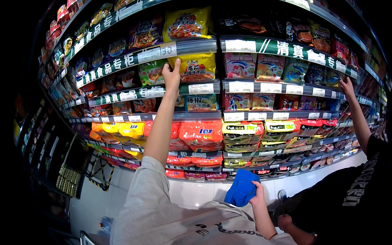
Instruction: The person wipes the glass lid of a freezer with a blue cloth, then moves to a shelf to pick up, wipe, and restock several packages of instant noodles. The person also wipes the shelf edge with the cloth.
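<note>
My left hand [172,73] reaches up to a shelf of instant noodle packets. Its thumb touches the left edge of a yellow noodle packet [198,68], while the fingers lie by a green noodle packet [152,73]. Whether it grips either one is hidden by the hand itself. Low in front of my body, my right hand [258,193] holds a folded blue cloth [241,188]. Another yellow packet [187,25] stands on the shelf above. Beneath my left hand's shelf there are teal packets [202,102].
Shelf rails [200,88] with price tags jut out along each tier. Red multipack noodles [200,134] fill a lower shelf. At right, a co-worker's hand [347,87] touches the shelving. A black-and-yellow striped frame [102,183] and a plastic bottle [106,224] are at lower left.
</note>
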The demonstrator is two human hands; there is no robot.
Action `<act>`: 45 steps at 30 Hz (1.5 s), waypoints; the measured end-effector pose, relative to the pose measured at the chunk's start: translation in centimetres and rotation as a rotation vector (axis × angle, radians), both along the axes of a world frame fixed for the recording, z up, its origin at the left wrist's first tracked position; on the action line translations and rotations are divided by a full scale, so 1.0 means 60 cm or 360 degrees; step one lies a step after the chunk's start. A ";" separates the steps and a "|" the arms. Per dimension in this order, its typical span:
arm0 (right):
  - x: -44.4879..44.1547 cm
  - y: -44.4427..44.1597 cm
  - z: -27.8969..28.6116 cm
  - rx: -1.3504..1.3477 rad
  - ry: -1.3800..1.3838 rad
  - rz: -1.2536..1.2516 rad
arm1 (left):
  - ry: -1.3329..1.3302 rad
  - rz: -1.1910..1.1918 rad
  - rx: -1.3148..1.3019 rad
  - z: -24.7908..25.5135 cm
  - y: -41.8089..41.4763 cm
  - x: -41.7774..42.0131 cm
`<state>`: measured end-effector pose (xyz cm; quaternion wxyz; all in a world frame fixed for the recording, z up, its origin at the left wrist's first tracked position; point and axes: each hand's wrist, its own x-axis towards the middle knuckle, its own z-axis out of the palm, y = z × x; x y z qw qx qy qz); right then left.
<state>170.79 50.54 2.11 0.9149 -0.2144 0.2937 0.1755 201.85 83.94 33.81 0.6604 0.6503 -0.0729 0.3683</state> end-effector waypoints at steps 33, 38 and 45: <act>0.013 0.036 0.003 -0.0044 -0.0072 -0.0009 | -0.0278 -0.0516 0.0073 -0.015 0.022 -0.016; 0.052 0.057 0.083 -0.0140 -0.0216 -0.0011 | -0.0403 -0.0566 0.0170 -0.009 0.021 -0.039; 0.176 0.084 0.243 -0.1063 -0.1026 0.0114 | -0.0294 -0.0623 0.0232 0.002 0.024 -0.019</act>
